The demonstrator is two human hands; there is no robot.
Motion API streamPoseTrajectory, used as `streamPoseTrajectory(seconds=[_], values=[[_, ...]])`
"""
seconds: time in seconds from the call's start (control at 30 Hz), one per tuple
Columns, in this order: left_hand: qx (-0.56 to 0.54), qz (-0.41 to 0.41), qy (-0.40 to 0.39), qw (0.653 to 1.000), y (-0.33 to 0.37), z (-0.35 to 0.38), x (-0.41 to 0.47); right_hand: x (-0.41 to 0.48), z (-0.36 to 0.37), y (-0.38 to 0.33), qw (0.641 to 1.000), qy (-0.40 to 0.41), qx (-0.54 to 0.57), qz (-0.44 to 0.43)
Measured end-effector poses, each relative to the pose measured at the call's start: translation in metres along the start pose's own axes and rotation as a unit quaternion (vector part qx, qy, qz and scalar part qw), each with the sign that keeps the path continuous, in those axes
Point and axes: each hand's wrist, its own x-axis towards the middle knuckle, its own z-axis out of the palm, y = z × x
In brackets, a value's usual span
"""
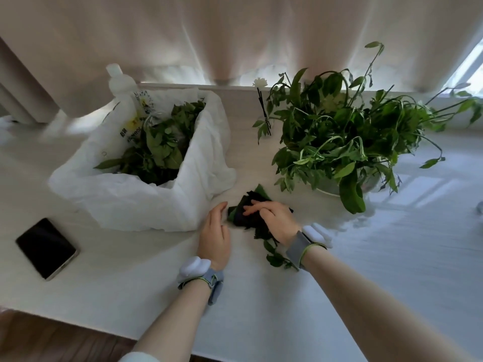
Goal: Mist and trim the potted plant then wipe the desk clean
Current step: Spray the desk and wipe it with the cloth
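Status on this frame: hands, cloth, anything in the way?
Right hand flat on crumpled dark green cloth; left hand open beside it. Loose cut leaves by the right wrist. White plastic bag of clippings close on the left.

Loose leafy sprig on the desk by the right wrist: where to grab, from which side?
Pinch the sprig from above at its leaf cluster, coming from the near side: it lies flat on the desk, and its far end seems to run under the right hand, which presses the dark cloth. The left hand looks free for it.
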Motion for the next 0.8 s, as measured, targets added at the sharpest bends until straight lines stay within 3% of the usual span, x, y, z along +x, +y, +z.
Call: streamPoseTrajectory(seconds=[0.13, 0.27, 0.43, 0.57, 0.8], values=[[-0.029, -0.007, -0.009, 1.000, 0.004, 0.000, -0.004, -0.024, -0.012, 0.001, 0.998, -0.014, 0.065, 0.018], [-0.079, -0.056, -0.009, 0.995, 0.003, -0.004, 0.000, -0.044, -0.030, 0.012, 0.993, 0.021, 0.105, 0.044], [-0.106, -0.086, -0.018, 0.990, 0.013, -0.004, -0.012, -0.083, -0.052, 0.026, 0.997, 0.054, 0.012, 0.052], [-0.093, -0.078, -0.032, 0.992, 0.015, -0.005, -0.021, -0.103, -0.021, 0.024, 0.994, 0.064, -0.067, 0.056], [-0.126, -0.073, -0.106, 0.984, 0.030, 0.001, -0.032, -0.081, 0.027, -0.002, 0.972, 0.095, -0.161, 0.142]])
